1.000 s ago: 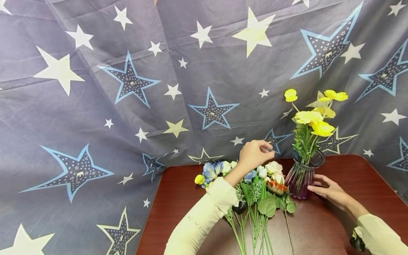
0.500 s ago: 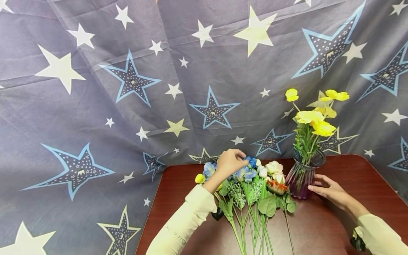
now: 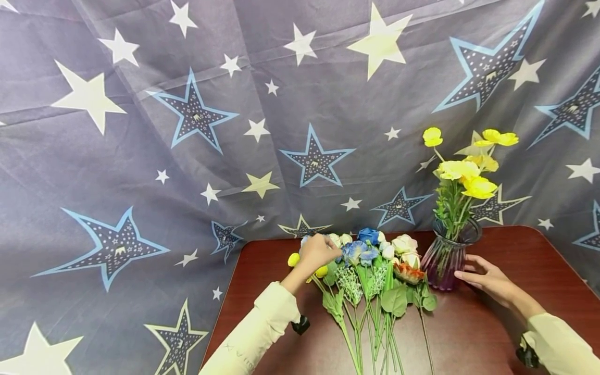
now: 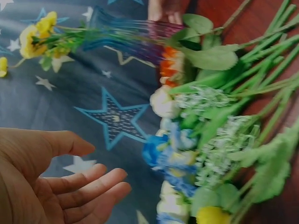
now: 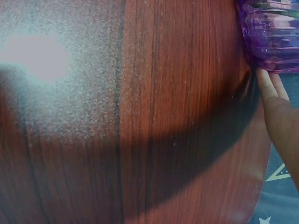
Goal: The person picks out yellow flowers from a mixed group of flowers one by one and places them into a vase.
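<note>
**Hand Positions at the Flower Bunch and Vase**

The left hand [image 3: 319,251], fingers relaxed and holding nothing, hovers over the flower bunch [image 3: 375,271] lying on the table [image 3: 469,333]. The right hand [image 3: 487,281] rests straight fingers against the purple vase [image 3: 442,260].

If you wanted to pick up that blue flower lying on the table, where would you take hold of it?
Probably by its green stem, just below the blue flower, coming from above. The stem lies flat on the table, pointing toward the person, so a pinch across it spares the petals. Neighbouring stems lie close, so a narrow grip helps. The left hand hovers open beside the heads.
</note>
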Demonstrator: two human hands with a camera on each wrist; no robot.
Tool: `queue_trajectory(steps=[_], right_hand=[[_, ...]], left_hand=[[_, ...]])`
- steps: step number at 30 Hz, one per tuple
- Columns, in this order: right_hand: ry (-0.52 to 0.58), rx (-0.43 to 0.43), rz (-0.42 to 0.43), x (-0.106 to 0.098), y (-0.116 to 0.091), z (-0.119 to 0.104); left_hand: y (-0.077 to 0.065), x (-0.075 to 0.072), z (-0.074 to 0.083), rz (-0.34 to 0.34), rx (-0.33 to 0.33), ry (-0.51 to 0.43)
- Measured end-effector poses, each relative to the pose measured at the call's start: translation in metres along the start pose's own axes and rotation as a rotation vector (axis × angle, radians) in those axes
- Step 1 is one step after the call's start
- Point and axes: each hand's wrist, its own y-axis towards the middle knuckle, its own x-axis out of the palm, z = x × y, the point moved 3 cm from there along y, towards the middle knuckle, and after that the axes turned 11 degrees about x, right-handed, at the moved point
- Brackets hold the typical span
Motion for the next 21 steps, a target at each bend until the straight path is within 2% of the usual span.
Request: queue_trajectory(steps=[3,10,16,21], right_hand=[[-0.004,-0.003,-0.005,0.0,0.0,0.0],[-0.01,-0.009,0.0,0.0,0.0,0.001],[-0.004,-0.009,0.0,-0.001,0.001,0.002],[0.002,-0.009,-0.007,-0.001,0.001,0.001]], left_hand=[[-0.008,0.01,-0.01,-0.041,-0.022,0.023],[-0.028,0.028,-0.029,-0.129,-0.159,0.072],[-0.041,0.034,-0.039,-0.195,-0.213,0.033],[-0.045,0.04,-0.045,-0.254,-0.255,0.03]])
